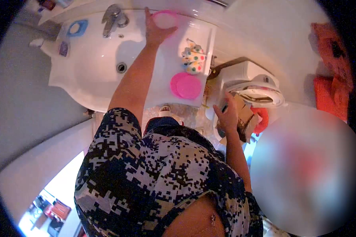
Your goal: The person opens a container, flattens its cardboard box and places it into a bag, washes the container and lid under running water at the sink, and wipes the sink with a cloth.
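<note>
My left hand [157,34] reaches over the back right of the white sink, thumb and fingers spread. Beside it, partly behind the hand, is a round thing with a pink rim [165,14]; whether they touch I cannot tell. Fingers apart, my right hand [228,115] is over an opened cardboard box [245,117] near the toilet. What is inside the box is mostly hidden. On the sink's right ledge lie a pink round dish or lid [186,86] and a crumpled white cloth or bag with coloured dots [194,57].
The white sink [87,79] has a metal tap [114,20] and a blue soap dish [77,28]. A white toilet [261,94] with its seat stands to the right. Red items [331,94] hang or stand at the far right. A blurred round patch covers the lower right.
</note>
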A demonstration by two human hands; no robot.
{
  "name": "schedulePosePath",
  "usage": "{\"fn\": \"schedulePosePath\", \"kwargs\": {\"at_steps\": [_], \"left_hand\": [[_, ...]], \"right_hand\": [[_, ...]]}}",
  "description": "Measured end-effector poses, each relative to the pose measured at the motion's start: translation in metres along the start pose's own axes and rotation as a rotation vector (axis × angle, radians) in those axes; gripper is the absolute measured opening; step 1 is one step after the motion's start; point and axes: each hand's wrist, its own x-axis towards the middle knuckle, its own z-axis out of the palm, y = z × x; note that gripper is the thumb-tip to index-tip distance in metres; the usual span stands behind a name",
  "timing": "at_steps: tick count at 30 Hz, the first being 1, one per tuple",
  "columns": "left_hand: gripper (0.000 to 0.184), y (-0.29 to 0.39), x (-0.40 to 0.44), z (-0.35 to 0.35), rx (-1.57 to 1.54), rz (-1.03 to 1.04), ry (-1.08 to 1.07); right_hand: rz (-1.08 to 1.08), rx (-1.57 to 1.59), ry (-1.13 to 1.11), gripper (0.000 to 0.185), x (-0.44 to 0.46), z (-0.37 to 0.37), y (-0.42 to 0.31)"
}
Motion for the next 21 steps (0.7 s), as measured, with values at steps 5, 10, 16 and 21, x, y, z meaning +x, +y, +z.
{"fn": "schedulePosePath", "kwargs": {"at_steps": [5, 10, 16, 21], "left_hand": [[0.127, 0.004, 0.000, -0.004, 0.163, 0.057, -0.065], [0.122, 0.035, -0.014, -0.025, 0.143, 0.161, -0.075], [0.128, 0.162, -0.088, -0.037, -0.096, 0.199, -0.362], [0.130, 0.226, -0.167, -0.001, -0.225, 0.276, -0.627]], "right_hand": [[0.345, 0.029, 0.039, 0.055, -0.038, -0.018, 0.028], [0.368, 0.190, 0.045, 0.062, -0.026, -0.006, 0.008], [-0.015, 0.249, 0.038, 0.098, 0.009, -0.019, -0.039], [-0.134, 0.701, 0.261, 0.112, 0.007, -0.014, -0.022]]}}
